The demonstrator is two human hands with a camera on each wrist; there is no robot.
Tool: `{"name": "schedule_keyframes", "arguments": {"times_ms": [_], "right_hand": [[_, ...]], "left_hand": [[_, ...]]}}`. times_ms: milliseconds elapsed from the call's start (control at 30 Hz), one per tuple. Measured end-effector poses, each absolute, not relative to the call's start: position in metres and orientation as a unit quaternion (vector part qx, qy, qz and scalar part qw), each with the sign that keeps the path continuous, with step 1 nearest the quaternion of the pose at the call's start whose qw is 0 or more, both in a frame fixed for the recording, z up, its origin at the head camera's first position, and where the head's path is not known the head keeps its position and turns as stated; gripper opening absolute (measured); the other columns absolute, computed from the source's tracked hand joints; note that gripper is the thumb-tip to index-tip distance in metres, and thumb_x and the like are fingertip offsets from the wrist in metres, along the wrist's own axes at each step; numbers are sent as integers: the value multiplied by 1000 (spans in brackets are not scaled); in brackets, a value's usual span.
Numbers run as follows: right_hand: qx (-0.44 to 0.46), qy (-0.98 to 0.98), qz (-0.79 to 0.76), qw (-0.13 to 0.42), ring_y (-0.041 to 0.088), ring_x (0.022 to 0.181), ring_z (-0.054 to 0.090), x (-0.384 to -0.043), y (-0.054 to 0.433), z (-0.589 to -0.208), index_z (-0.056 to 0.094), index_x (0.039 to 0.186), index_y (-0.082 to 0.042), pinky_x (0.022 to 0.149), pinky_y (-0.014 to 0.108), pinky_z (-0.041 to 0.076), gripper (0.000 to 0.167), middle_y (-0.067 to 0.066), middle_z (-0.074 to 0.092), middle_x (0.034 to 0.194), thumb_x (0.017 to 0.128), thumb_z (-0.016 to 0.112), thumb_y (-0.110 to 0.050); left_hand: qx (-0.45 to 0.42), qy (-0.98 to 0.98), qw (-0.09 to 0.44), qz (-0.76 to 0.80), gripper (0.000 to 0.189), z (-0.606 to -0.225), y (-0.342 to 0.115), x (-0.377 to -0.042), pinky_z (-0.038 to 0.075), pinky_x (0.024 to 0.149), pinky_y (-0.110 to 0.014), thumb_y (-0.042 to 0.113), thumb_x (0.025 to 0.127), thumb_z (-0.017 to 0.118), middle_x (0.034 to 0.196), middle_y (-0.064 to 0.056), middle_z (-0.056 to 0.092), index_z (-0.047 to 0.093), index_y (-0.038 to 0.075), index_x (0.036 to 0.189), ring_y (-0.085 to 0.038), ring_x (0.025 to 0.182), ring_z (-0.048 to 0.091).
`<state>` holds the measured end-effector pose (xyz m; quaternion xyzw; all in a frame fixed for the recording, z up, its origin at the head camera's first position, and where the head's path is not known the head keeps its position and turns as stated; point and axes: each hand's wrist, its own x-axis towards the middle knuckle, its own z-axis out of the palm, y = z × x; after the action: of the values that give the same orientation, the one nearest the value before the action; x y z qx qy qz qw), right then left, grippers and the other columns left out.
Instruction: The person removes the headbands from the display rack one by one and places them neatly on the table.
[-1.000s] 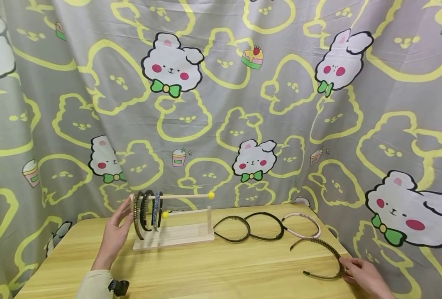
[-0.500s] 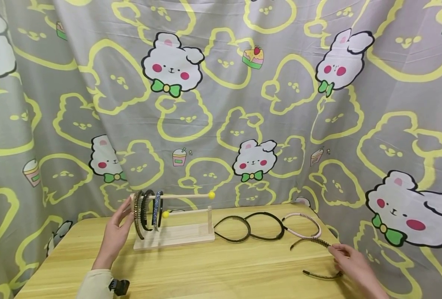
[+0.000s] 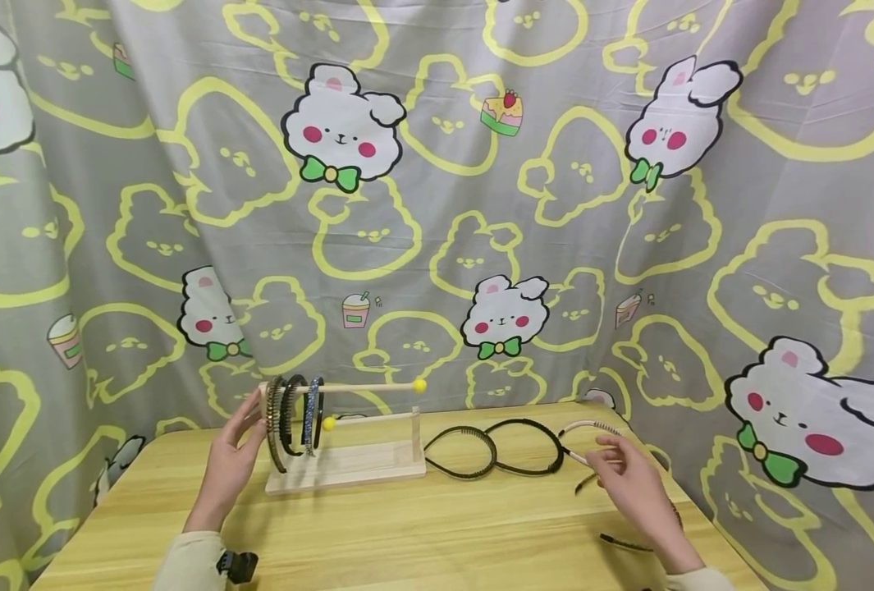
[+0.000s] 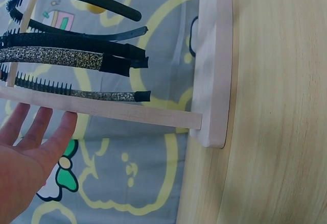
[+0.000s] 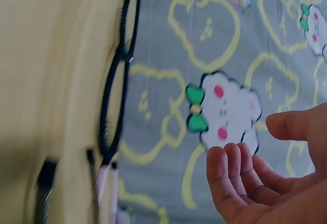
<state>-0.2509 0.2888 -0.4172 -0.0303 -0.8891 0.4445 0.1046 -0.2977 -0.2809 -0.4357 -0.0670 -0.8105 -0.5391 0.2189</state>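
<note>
Touching the rack [image 3: 359, 469]: your left hand [image 3: 231, 460], grip released. Right of the rack: your right hand [image 3: 632, 483], empty, loose.

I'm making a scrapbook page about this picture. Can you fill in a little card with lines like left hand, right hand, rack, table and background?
Left hand: touching the wooden rack at its left end
Right hand: over the wooden table, holding nothing
Rack: several headbands hang on its upper rod, including a sparkly blue headband
Table: two black headbands, a pale pink headband and a dark headband, the last two partly hidden by the right hand and arm
Background: gray curtain with white bunny-like characters
</note>
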Motion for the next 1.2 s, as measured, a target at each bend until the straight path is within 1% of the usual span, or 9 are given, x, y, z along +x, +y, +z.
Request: {"name": "schedule_keyframes", "arguments": {"times_ms": [200, 300, 367, 533, 633, 767, 867, 967, 1200], "right_hand": [[1, -877, 464, 127, 20, 98, 70, -259, 250, -404, 53, 142, -9, 73, 27, 57, 50, 12, 69, 119, 102, 64, -38], [18, -870, 471, 144, 23, 100, 70, -262, 231, -400, 54, 140, -10, 72, 27, 56, 46, 10, 70, 117, 102, 65, -33], [26, -868, 469, 158, 24, 101, 70, -264, 218, -398, 57, 138, -11, 73, 27, 56, 43, 8, 72, 115, 101, 67, -31], [53, -859, 475, 183, 25, 102, 69, -270, 186, -395, 62, 132, -12, 80, 32, 59, 37, 6, 73, 110, 99, 70, -25], [76, -849, 487, 189, 25, 101, 69, -273, 167, -392, 63, 130, -12, 80, 34, 60, 34, 5, 73, 108, 98, 72, -24], [102, -837, 507, 180, 21, 99, 68, -277, 140, -387, 64, 129, -14, 78, 31, 59, 34, 3, 72, 108, 98, 72, -25], [119, -828, 523, 167, 20, 97, 68, -280, 120, -385, 64, 129, -12, 75, 29, 59, 34, 4, 71, 108, 98, 72, -26], [136, -822, 530, 156, 20, 95, 68, -283, 99, -384, 64, 129, -10, 74, 31, 59, 35, 5, 71, 106, 98, 71, -26], [173, -814, 541, 122, 19, 97, 67, -292, 51, -382, 63, 133, -14, 78, 34, 59, 39, 3, 71, 108, 99, 69, -33]], "left_hand": [[-62, -813, 217, -536, 59, -435, -282, -298, 36, 88, 2, 30, 110, 47, 165, -16, 31, 24, 26, 165, -36, 142, 38], [-61, -816, 216, -533, 60, -435, -282, -298, 36, 88, 1, 31, 110, 47, 165, -16, 31, 24, 26, 165, -37, 143, 38], [-60, -816, 214, -534, 60, -435, -282, -299, 36, 88, 1, 31, 110, 48, 165, -16, 31, 23, 26, 165, -37, 143, 38], [-60, -813, 214, -538, 59, -435, -283, -300, 36, 89, 1, 31, 110, 48, 165, -16, 32, 24, 26, 165, -37, 143, 38], [-63, -811, 216, -541, 59, -435, -283, -300, 36, 90, 1, 31, 110, 47, 164, -15, 33, 25, 26, 164, -36, 143, 37], [-65, -808, 223, -541, 58, -435, -283, -300, 36, 91, 1, 29, 110, 48, 164, -15, 33, 27, 25, 164, -35, 142, 39], [-71, -806, 221, -544, 58, -435, -283, -300, 36, 91, 1, 29, 110, 48, 165, -16, 32, 27, 25, 164, -36, 143, 38], [-76, -806, 215, -546, 58, -435, -283, -301, 36, 91, 1, 30, 110, 48, 165, -15, 31, 26, 26, 164, -38, 144, 37], [-72, -808, 209, -546, 59, -436, -286, -301, 36, 90, 1, 30, 110, 48, 166, -14, 31, 25, 28, 164, -38, 145, 36]]}}
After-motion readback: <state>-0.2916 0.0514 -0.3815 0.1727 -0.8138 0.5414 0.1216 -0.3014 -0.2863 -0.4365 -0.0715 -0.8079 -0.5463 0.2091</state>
